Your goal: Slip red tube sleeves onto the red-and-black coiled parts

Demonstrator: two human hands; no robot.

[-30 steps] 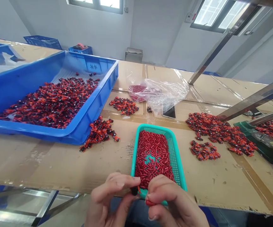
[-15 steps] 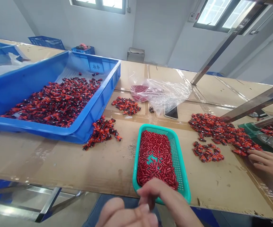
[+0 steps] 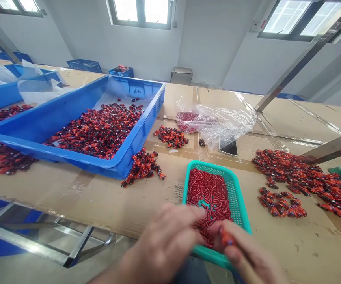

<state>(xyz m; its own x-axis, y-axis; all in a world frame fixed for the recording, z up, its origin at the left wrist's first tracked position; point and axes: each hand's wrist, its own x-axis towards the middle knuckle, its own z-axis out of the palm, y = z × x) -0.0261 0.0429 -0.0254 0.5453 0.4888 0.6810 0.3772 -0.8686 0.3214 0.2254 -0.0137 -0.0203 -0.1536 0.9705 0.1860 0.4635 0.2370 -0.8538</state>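
Note:
A green perforated basket point(image 3: 241, 213) full of small dark red tubes point(image 3: 208, 183) sits in front of me. My left hand point(image 3: 167, 240) is over its near left side, fingertips above the tubes. Motion blur hides whether those fingers hold anything. My right hand point(image 3: 247, 252) is at the basket's near right edge, closed with a small orange-red piece point(image 3: 227, 238) pinched at the fingertips. Similar orange-and-black pieces form a ring-shaped cluster point(image 3: 282, 204) and a larger pile point(image 3: 294, 169) to the right.
A large blue tray point(image 3: 121, 167) of orange-and-black pieces stands at the left, with small heaps point(image 3: 145, 167) beside it. Behind the basket lie a phone point(image 3: 228, 146) and a clear plastic bag point(image 3: 226, 122). Metal posts point(image 3: 300, 63) rise at the right.
My view has swung left. My hands have moved up from the near edge to over the basket, and the orange-red piece now shows in my right hand. Another person's hand at right has left view.

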